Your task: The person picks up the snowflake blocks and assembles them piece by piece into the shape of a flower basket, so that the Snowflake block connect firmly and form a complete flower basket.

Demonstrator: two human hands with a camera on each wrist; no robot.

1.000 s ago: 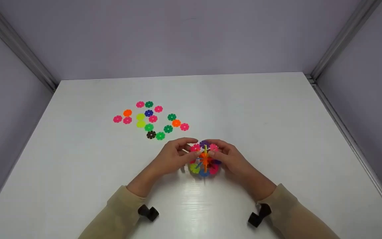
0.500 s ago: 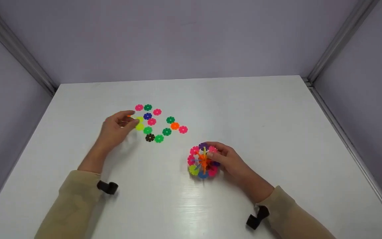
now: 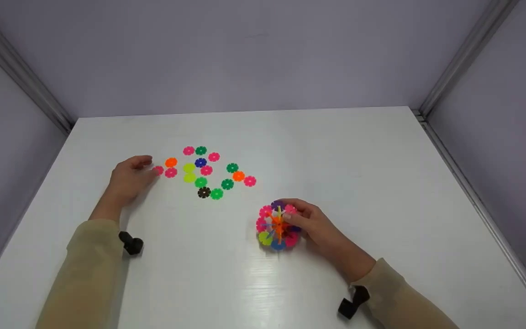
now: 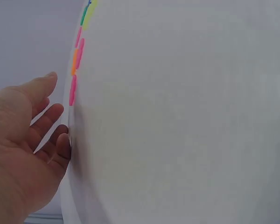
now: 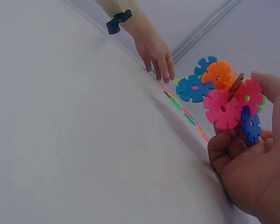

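My right hand [image 3: 320, 226] grips a round cluster of interlocked snowflake discs [image 5: 222, 108] by its right side, thumb on top. Pink, orange, blue, purple and yellow notched discs make it up, some standing on edge around an orange middle. At the left, my left hand [image 3: 128, 179] hovers low with thumb and fingers apart and nothing between them. Its thumb tip is right at the leftmost pink snowflake disc [image 3: 158, 170]. In the left wrist view the fingers [image 4: 49, 122] bend loosely, and the pink disc [image 4: 73, 90] lies flat just past them.
Several loose discs lie flat on the white table [image 3: 359, 183], among them an orange disc [image 3: 171, 162], a brown disc [image 3: 204, 192] and a dark blue disc [image 3: 200, 162]. Pale walls [image 3: 254, 59] enclose the table at the back and sides.
My left hand has let go of the cluster and moved left and away, passing over the loose discs to their far left end. The right hand keeps holding the cluster in place.
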